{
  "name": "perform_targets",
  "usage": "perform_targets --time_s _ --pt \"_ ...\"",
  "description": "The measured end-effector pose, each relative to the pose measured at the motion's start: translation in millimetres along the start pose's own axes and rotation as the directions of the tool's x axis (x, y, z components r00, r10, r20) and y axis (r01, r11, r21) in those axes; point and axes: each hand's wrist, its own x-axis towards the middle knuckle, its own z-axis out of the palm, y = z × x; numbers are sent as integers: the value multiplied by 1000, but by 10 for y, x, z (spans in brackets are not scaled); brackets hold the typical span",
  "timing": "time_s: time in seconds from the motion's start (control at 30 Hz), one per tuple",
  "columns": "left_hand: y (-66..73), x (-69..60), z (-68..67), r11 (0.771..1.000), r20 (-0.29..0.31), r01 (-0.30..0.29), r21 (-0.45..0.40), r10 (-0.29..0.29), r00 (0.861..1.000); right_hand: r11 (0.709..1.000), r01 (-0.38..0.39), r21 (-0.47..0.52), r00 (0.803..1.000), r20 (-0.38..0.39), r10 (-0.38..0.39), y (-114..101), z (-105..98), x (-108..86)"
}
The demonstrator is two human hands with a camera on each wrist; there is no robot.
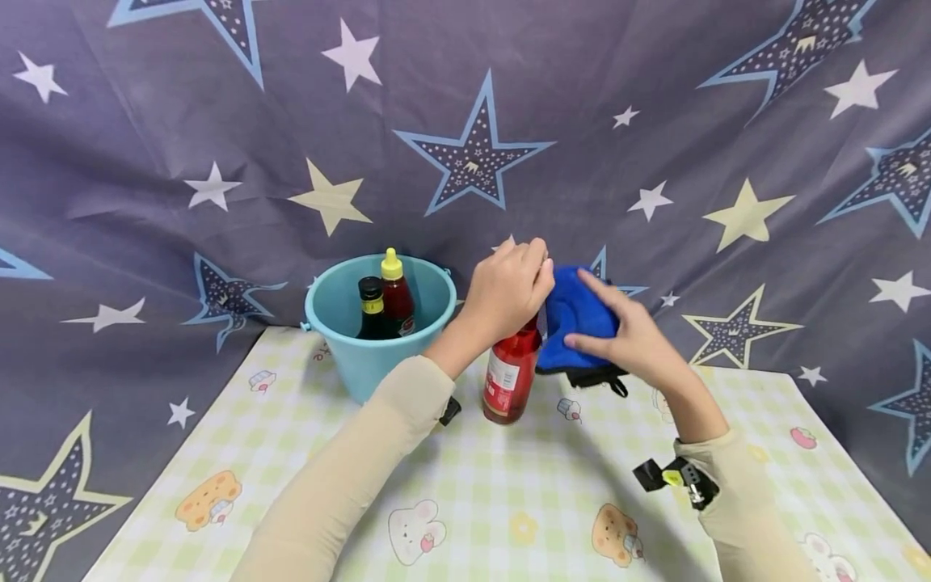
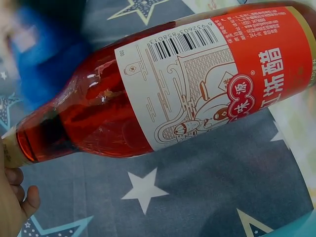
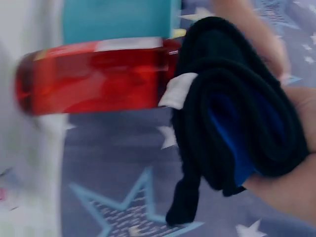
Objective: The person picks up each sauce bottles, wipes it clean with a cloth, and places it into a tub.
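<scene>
My left hand (image 1: 505,287) grips a glass vinegar bottle (image 1: 509,380) by its neck. Red liquid fills the bottle, and its red and white label (image 2: 197,79) with a barcode is sharp in the left wrist view. The bottle leans slightly; whether its base touches the table I cannot tell. Just right of the bottle, my right hand (image 1: 640,335) holds a folded blue cloth (image 1: 578,311) between thumb and fingers. Black edging and a small loop show on the cloth (image 3: 237,108) in the right wrist view, where it overlaps the bottle's neck end.
A light blue bucket (image 1: 349,343) stands at the back left of the table. Inside are a dark bottle with a black cap (image 1: 371,307) and a red sauce bottle with a yellow nozzle (image 1: 396,291). Behind the checked tablecloth (image 1: 524,493) hangs a star-patterned curtain (image 1: 582,97).
</scene>
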Motion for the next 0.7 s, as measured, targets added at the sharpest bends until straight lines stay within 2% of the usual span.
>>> perform_targets --time_s 0.13,0.37,0.5,0.7 --pt "17 1 -2 1000 -7 3 4 -3 1000 999 27 43 994 -104 -23 -164 13 63" --pt "35 -10 30 999 -42 -9 42 11 999 992 124 9 967 -223 -119 -164 390 82" --pt "38 -15 35 999 -42 -8 50 10 999 991 128 -41 963 -236 -134 -135 517 49" --pt "35 -2 28 999 -42 5 38 -3 999 981 140 -134 960 -223 -167 -116 594 45"
